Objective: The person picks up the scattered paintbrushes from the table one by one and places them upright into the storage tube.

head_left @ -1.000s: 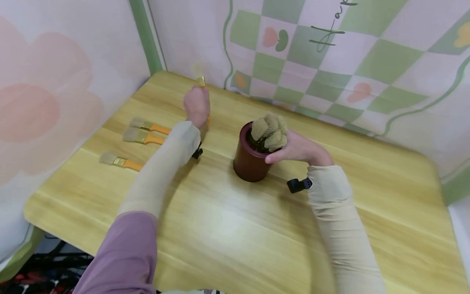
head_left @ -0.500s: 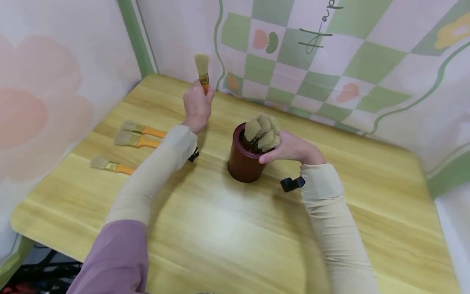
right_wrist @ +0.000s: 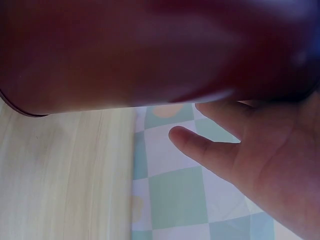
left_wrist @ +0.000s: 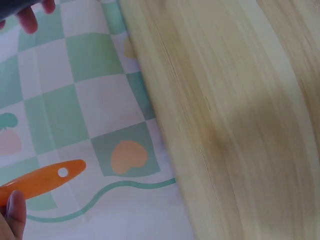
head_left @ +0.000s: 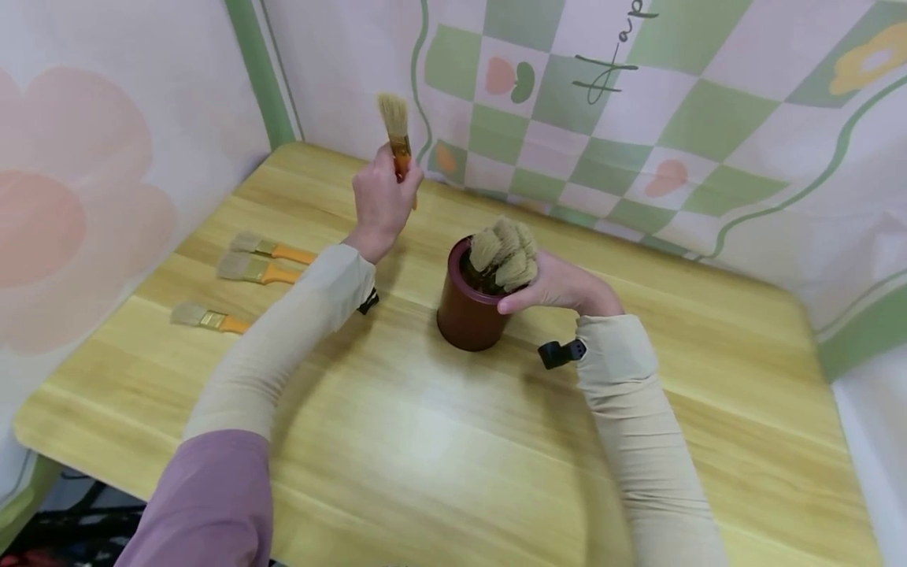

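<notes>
My left hand grips an orange-handled paintbrush, bristles up, above the far left part of the table. In the left wrist view the tail of that brush's orange handle, with a hole in it, sticks out past a fingertip. My right hand holds a dark red-brown cylindrical pot at its right side, thumb on the front of the rim. Several brushes stand in the pot with their pale bristles up. The right wrist view shows the pot wall close up and some fingers beneath it.
Left of the pot, three more paintbrushes lie flat, one brush nearer the front and two brushes farther back, handles toward the left sleeve. A patterned cloth hangs behind the wooden table.
My left hand has turned and lifted the brush, so its bristles and ferrule now show clearly above the fist. The right hand stays on the pot. The head view has shifted slightly.
</notes>
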`<state>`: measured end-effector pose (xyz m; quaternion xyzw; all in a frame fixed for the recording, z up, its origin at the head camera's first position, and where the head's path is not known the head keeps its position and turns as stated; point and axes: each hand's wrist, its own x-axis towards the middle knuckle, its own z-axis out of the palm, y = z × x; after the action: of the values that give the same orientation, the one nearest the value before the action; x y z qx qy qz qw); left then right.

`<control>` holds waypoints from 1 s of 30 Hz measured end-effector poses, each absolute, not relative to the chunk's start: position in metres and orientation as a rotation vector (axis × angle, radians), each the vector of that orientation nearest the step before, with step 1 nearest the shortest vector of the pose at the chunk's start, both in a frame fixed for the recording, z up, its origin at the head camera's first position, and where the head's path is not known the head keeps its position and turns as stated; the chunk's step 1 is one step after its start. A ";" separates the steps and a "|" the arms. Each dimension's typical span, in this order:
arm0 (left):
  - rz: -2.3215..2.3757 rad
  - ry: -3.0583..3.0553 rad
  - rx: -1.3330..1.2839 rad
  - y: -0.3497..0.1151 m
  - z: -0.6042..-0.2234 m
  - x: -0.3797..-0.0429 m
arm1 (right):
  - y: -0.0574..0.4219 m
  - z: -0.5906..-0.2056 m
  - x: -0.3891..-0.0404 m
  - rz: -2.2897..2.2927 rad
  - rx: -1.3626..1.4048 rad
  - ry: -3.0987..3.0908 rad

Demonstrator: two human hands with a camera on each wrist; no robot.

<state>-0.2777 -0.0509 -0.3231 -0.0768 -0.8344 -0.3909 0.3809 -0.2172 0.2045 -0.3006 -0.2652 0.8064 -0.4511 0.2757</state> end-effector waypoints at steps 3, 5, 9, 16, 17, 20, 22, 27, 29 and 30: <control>-0.982 -2.112 -0.259 -0.046 -0.319 -0.276 | 0.208 -0.297 -0.217 -1.221 -0.718 2.167; -0.946 -2.094 -0.325 -0.042 -0.317 -0.273 | 0.210 -0.296 -0.217 -1.224 -0.723 2.167; -0.832 -2.039 -0.462 -0.036 -0.309 -0.268 | 0.211 -0.294 -0.216 -1.241 -0.716 2.161; -0.802 -1.945 -0.534 -0.038 -0.299 -0.256 | 0.207 -0.295 -0.213 -1.222 -0.726 2.146; -0.804 -1.929 -0.535 -0.040 -0.299 -0.254 | 0.205 -0.296 -0.213 -1.215 -0.731 2.141; -0.806 -1.909 -0.532 -0.042 -0.298 -0.252 | 0.203 -0.298 -0.214 -1.209 -0.746 2.134; -0.806 -1.893 -0.534 -0.041 -0.295 -0.251 | 0.203 -0.298 -0.215 -1.199 -0.754 2.147; -0.836 -1.826 -0.592 -0.035 -0.286 -0.251 | 0.205 -0.298 -0.215 -1.215 -0.759 2.158; -0.843 -1.801 -0.629 -0.032 -0.282 -0.250 | 0.206 -0.299 -0.214 -1.234 -0.747 2.159; -0.844 -1.792 -0.644 -0.030 -0.281 -0.251 | 0.206 -0.299 -0.213 -1.241 -0.739 2.163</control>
<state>-0.2505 -0.0302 -0.2815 -0.2667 -0.7426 -0.3497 0.5051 -0.2133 0.2065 -0.2991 -0.2739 0.8014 -0.4598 0.2669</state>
